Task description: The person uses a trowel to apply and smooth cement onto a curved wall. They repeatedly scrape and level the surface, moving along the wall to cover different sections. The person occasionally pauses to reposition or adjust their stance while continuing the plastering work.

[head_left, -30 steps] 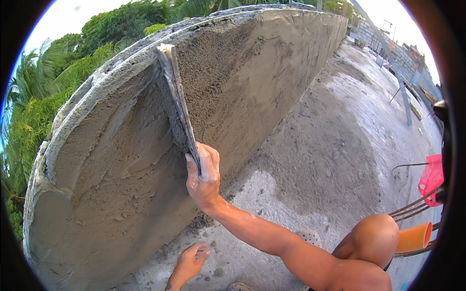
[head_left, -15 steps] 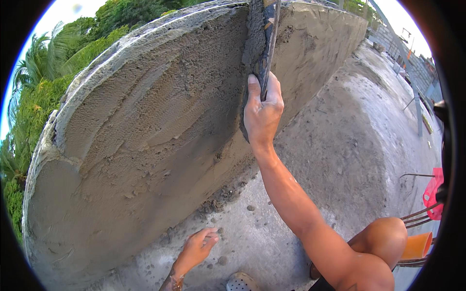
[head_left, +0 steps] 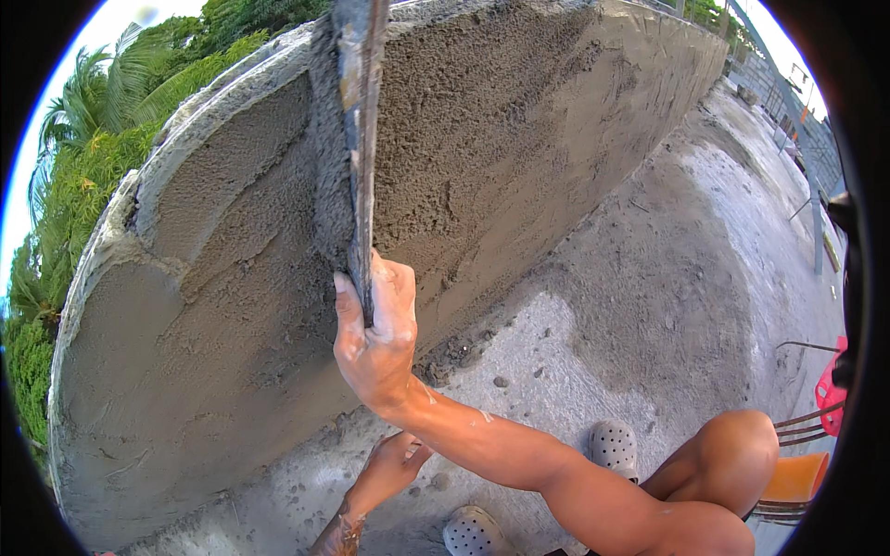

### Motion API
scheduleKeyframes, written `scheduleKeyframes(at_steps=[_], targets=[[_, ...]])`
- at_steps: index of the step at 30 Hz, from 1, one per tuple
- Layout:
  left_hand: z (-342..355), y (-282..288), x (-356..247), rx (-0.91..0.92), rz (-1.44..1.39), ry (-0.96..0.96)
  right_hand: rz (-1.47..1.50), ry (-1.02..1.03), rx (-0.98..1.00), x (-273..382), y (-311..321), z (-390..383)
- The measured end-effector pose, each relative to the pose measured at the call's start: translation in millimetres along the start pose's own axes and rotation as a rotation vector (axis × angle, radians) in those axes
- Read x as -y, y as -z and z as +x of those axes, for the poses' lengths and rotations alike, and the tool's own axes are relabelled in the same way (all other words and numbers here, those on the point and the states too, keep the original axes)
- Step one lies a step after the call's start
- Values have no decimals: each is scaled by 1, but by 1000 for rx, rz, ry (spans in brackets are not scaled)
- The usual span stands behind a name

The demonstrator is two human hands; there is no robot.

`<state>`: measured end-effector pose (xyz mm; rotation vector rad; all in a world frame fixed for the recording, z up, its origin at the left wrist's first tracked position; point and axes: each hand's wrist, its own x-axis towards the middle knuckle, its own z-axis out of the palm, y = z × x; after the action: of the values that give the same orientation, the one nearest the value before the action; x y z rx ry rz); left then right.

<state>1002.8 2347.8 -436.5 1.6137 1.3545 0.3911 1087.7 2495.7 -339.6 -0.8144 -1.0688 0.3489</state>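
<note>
My right hand (head_left: 378,347) is closed round the lower end of a long, narrow straightedge (head_left: 368,139), thumb on the left and fingers on the right. The straightedge stands nearly upright against the wall (head_left: 482,120), which is coated in wet grey mortar. A thick ridge of mortar (head_left: 329,157) is heaped along the tool's left side; its upper end runs out of view. Below my right forearm, my left hand (head_left: 394,463) hangs near the foot of the wall, fingers loosely bent and apart, with nothing visible in it. The forearm partly covers its fingertips.
Mortar crumbs (head_left: 450,357) lie on the concrete floor (head_left: 556,371) along the wall's base. My feet are in pale clogs (head_left: 614,448). At right are an orange container (head_left: 797,477), bent bars (head_left: 807,426) and a pink bag (head_left: 828,394). Trees (head_left: 102,139) stand beyond the wall.
My right hand has drawn the straightedge left and down across the wall, and mortar has gathered on its left side. My left hand has shifted slightly right, now partly behind the right forearm.
</note>
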Motion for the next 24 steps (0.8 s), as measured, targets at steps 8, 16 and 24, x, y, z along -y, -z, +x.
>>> scheduleKeyframes(at_steps=[8,16,24], targets=[[-4,-6,21,-99,97,-55,136,-105,222,9,12,-65],[-4,-8,10,51,-62,161,-193,-235,-5,-137,167,36],[6,-13,20,111,-33,221,-393,-67,-139,-258,224,144]])
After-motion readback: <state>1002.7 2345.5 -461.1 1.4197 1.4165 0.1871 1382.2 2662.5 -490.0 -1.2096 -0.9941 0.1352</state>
